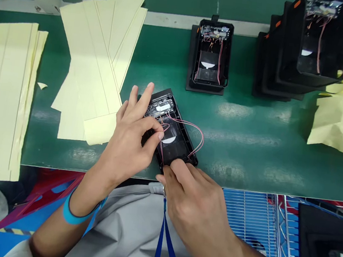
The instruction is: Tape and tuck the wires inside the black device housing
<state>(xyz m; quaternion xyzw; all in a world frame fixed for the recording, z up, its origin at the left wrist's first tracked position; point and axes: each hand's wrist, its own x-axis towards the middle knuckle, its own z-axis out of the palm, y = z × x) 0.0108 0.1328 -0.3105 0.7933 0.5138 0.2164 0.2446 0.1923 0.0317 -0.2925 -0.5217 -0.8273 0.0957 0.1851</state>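
Observation:
A black plastic housing lies tilted at the table's front edge, open side up. Inside it are a circuit board, a white half-round patch and thin pink wires, one pair looping out over the right wall. My left hand reaches across the housing's left side, thumb and forefinger pinched on a pink wire, other fingers raised. At the near end, my right hand is closed with bent fingers against the housing's rim. Its fingertips are hidden, so what they grip cannot be made out.
Another open black housing with board and wires stands behind. Stacked black housings are at the back right, beside crumpled yellow paper. Yellow sheets and a strip pile lie left. A wire rack is below the table.

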